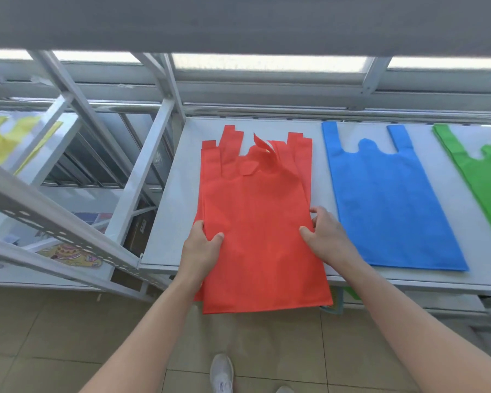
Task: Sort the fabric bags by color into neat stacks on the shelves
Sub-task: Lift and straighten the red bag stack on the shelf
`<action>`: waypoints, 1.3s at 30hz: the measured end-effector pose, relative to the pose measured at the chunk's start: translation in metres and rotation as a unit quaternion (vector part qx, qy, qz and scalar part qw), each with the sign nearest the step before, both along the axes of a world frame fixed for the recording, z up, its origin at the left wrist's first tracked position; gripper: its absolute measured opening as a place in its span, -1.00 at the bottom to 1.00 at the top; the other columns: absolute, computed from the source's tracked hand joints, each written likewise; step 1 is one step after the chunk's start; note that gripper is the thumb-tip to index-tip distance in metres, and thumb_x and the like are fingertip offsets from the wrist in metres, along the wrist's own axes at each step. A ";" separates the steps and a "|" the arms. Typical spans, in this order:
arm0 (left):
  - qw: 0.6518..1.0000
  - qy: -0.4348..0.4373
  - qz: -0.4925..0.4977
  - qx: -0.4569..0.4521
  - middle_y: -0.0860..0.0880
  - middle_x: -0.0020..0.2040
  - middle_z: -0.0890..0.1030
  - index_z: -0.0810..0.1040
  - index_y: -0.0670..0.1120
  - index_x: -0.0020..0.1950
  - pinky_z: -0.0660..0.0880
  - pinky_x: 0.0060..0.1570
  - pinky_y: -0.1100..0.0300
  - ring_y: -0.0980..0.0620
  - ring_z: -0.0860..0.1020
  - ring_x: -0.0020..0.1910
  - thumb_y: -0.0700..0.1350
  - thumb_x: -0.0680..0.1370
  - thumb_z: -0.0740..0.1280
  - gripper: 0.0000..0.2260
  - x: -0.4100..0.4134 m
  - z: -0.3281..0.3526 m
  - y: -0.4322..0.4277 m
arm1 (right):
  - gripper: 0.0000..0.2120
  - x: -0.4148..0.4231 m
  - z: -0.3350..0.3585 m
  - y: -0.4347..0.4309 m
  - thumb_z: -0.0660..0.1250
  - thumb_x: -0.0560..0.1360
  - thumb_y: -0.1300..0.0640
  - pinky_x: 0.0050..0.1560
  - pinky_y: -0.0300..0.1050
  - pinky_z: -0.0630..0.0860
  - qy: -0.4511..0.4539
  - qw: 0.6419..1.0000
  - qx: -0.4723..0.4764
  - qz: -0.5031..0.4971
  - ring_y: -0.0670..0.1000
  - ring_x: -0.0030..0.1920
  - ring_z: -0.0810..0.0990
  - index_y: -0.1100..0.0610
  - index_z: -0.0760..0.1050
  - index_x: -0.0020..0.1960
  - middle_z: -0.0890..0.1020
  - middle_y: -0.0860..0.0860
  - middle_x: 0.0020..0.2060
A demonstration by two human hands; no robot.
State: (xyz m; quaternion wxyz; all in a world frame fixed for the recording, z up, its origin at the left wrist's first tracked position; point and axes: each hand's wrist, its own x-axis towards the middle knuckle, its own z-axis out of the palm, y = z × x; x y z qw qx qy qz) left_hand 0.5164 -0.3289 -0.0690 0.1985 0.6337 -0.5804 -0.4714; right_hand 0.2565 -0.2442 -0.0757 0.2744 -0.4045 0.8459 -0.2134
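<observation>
1. The left hand (201, 248) grips the red bag stack (261, 222) by its left edge, the right hand (323, 236) by its right edge. The stack lies on the shelf (170, 208), overhanging its front.
2. Far left lie yellow bags (0, 140); right of the stack, a blue bag (389, 199), then a green bag (482, 177).
3. The stack runs front-to-back, handles pointing away.

White shelf (176, 194), red bags (261, 236) (overhanging the edge), blue bag (386, 199), green bag (485, 180)
</observation>
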 end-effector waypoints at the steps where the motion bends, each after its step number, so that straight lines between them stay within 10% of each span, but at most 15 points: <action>1: 1.000 0.004 0.004 0.007 -0.02 0.18 0.64 0.49 -0.03 0.31 0.54 0.25 -0.09 -0.06 0.62 0.15 -0.06 0.60 0.36 -0.71 -0.002 0.001 -0.005 | -0.47 0.001 0.000 -0.001 0.35 0.56 0.05 0.21 0.03 0.49 0.023 1.000 -0.007 0.006 0.14 0.19 0.55 0.12 0.33 0.49 0.52 0.10 0.19; 12: 0.988 0.010 -0.113 -0.103 -0.03 0.53 0.42 0.24 -0.02 0.63 0.20 0.43 0.33 0.00 0.38 0.51 -0.25 0.66 0.29 -0.45 -0.004 -0.004 -0.003 | -0.86 -0.007 0.001 0.003 0.44 0.54 0.01 -0.18 -0.21 0.46 -0.049 0.997 -0.046 -0.026 0.00 -0.10 0.63 0.06 0.62 0.03 0.67 -0.05 -0.16; 17: 0.988 0.135 -0.046 0.054 0.07 0.24 0.68 0.52 0.07 0.38 0.52 0.34 -0.16 0.00 0.65 0.22 -0.16 0.47 0.37 -0.53 0.004 -0.010 -0.019 | -0.80 -0.016 0.010 -0.017 0.38 0.59 0.13 -0.17 -0.13 0.60 -0.373 0.921 -0.084 -0.073 -0.02 -0.16 0.70 0.13 0.63 0.19 0.74 0.03 -0.03; 23: 0.981 0.168 -0.033 0.092 -0.07 0.14 0.73 0.61 -0.03 0.26 0.63 0.14 -0.23 -0.14 0.71 0.11 -0.03 0.54 0.47 -0.70 -0.011 0.006 -0.062 | -0.59 -0.021 0.019 -0.041 0.30 0.45 0.21 0.14 0.07 0.65 -0.260 0.961 -0.096 -0.025 0.07 0.06 0.72 -0.05 0.58 0.25 0.73 -0.04 0.08; 32: 0.974 0.215 -0.066 -0.033 -0.13 0.25 0.67 0.34 0.06 0.53 0.63 0.17 -0.05 -0.11 0.68 0.18 -0.21 0.68 0.31 -0.55 -0.013 0.011 -0.074 | -0.40 -0.018 0.032 -0.030 0.26 0.56 0.38 0.08 -0.20 0.62 -0.218 0.935 -0.281 -0.005 -0.10 -0.04 0.67 -0.13 0.47 0.47 0.73 -0.07 0.12; 36: 0.986 0.154 -0.052 0.020 -0.02 0.24 0.68 0.32 0.17 0.51 0.61 0.21 -0.06 -0.04 0.69 0.16 -0.23 0.60 0.35 -0.45 -0.003 -0.002 -0.073 | -0.37 -0.025 0.010 -0.039 0.31 0.47 0.20 0.01 0.08 0.64 -0.248 0.950 -0.187 -0.028 0.04 -0.12 0.62 -0.20 0.41 0.50 0.68 0.25 0.00; 39: 0.993 0.098 -0.034 0.056 0.03 0.19 0.69 0.36 0.15 0.43 0.60 0.22 -0.17 -0.06 0.70 0.10 -0.17 0.46 0.36 -0.44 -0.003 -0.006 -0.078 | -0.63 -0.023 0.003 -0.050 0.32 0.51 0.26 -0.27 -0.13 0.57 -0.306 0.946 -0.097 -0.041 -0.01 -0.24 0.62 0.03 0.58 0.28 0.71 0.04 -0.18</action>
